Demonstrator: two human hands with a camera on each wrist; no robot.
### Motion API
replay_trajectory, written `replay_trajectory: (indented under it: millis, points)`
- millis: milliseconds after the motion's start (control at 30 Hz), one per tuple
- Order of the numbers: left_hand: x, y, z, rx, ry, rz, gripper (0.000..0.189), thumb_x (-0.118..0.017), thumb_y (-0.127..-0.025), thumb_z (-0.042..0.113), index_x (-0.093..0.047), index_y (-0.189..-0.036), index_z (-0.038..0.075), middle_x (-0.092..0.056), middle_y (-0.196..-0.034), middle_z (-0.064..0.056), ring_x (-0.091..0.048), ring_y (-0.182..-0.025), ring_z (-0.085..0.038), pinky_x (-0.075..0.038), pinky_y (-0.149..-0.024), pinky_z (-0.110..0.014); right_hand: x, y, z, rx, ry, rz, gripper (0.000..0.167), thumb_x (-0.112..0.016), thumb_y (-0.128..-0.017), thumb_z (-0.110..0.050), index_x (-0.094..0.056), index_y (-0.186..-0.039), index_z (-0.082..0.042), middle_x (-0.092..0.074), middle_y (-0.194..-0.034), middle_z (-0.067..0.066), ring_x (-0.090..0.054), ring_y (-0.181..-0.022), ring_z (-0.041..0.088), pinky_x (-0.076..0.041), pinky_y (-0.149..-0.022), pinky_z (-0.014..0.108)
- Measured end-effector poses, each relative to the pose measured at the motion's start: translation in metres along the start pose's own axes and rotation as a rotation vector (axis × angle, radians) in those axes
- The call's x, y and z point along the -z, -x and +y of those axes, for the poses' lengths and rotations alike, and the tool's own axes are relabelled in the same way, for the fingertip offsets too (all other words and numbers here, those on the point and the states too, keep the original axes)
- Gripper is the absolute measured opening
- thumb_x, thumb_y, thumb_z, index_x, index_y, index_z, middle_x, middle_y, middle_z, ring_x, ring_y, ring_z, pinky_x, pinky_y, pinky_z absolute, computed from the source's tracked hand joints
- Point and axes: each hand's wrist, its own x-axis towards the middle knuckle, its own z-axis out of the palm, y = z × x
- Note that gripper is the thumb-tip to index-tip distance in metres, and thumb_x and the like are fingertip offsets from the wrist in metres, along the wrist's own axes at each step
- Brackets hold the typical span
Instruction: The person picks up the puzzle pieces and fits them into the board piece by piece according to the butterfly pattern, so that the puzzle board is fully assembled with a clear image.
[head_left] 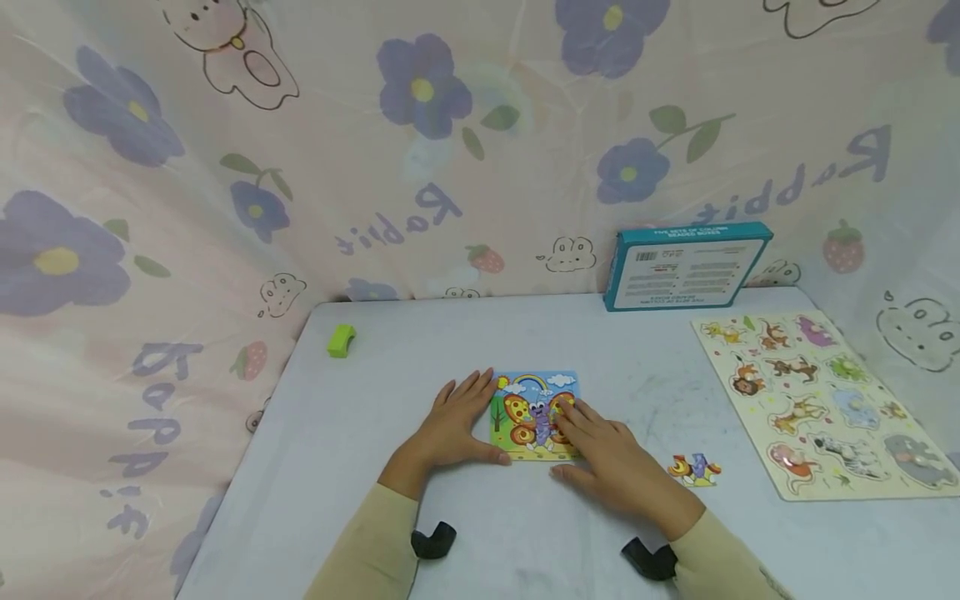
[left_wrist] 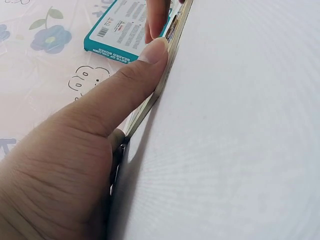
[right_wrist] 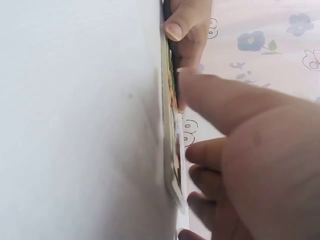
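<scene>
A small square jigsaw puzzle (head_left: 538, 451) with a butterfly, rainbow and clouds lies flat on the table before me. My left hand (head_left: 453, 425) rests along its left side, fingers straight, the thumb touching the lower left corner. In the left wrist view, that thumb (left_wrist: 135, 75) lies against the board's thin edge. My right hand (head_left: 611, 454) reaches in from the right, its fingertips on the butterfly's right wing; the thumb stands apart, below the lower edge. In the right wrist view the right fingers (right_wrist: 207, 152) are spread beside the puzzle. The surface under the right fingertips is hidden.
A loose piece of matching print (head_left: 696, 471) lies right of my right hand. Farther right is a large animal puzzle board (head_left: 813, 408). A teal and white box (head_left: 686, 267) stands at the back edge, and a green arched block (head_left: 341, 341) sits at the back left.
</scene>
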Motion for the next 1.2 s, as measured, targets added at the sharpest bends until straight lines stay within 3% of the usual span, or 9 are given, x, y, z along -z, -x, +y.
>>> replay_trajectory:
  millis: [200,567,900,1067,1200]
  points:
    - [-0.001,0.000,-0.001,0.001,-0.005,0.003,0.133,-0.081,-0.075,0.083,-0.023,-0.175,0.018,-0.008,-0.181,0.007,0.001,-0.165,-0.014,0.003,-0.130,-0.048,-0.004,-0.004,0.002,-0.023,0.024,-0.037,0.080,-0.069,-0.105,-0.054,-0.049,-0.164,-0.003,-0.037,-0.173,0.015,-0.026,-0.161,0.039,-0.035,-0.116,0.067]
    - [-0.001,0.000,-0.002,-0.008,-0.010,0.010,0.133,-0.080,-0.075,0.084,-0.024,-0.175,0.018,-0.008,-0.181,0.007,0.000,-0.165,-0.014,0.002,-0.130,-0.049,-0.011,-0.004,0.002,-0.029,0.016,0.006,0.078,-0.071,-0.105,-0.053,-0.051,-0.163,-0.005,-0.038,-0.173,0.012,-0.027,-0.160,0.040,-0.035,-0.114,0.068]
    - [-0.002,0.000,-0.002,-0.003,0.001,0.003,0.134,-0.081,-0.075,0.083,-0.022,-0.176,0.016,-0.007,-0.182,0.007,0.000,-0.166,-0.016,0.003,-0.130,-0.049,-0.015,0.002,0.015,-0.057,-0.238,0.079,0.076,-0.070,-0.106,-0.052,-0.048,-0.166,-0.011,-0.033,-0.175,0.012,-0.028,-0.160,0.037,-0.028,-0.122,0.069]
    - [-0.002,0.000,0.000,-0.002,0.012,0.006,0.134,-0.082,-0.075,0.082,-0.023,-0.175,0.016,-0.008,-0.182,0.006,0.000,-0.166,-0.016,0.004,-0.130,-0.049,-0.009,0.011,0.014,-0.072,-0.334,0.116,0.074,-0.070,-0.107,-0.047,-0.048,-0.165,-0.006,-0.035,-0.173,0.016,-0.032,-0.158,0.044,-0.031,-0.122,0.067]
    - [-0.001,0.000,0.000,-0.004,0.012,0.007,0.134,-0.083,-0.075,0.081,-0.023,-0.175,0.016,-0.008,-0.182,0.006,0.000,-0.166,-0.016,0.004,-0.130,-0.049,-0.001,0.019,0.014,-0.097,-0.405,0.149,0.070,-0.070,-0.108,-0.042,-0.048,-0.165,-0.007,-0.040,-0.171,0.014,-0.036,-0.156,0.042,-0.034,-0.120,0.065]
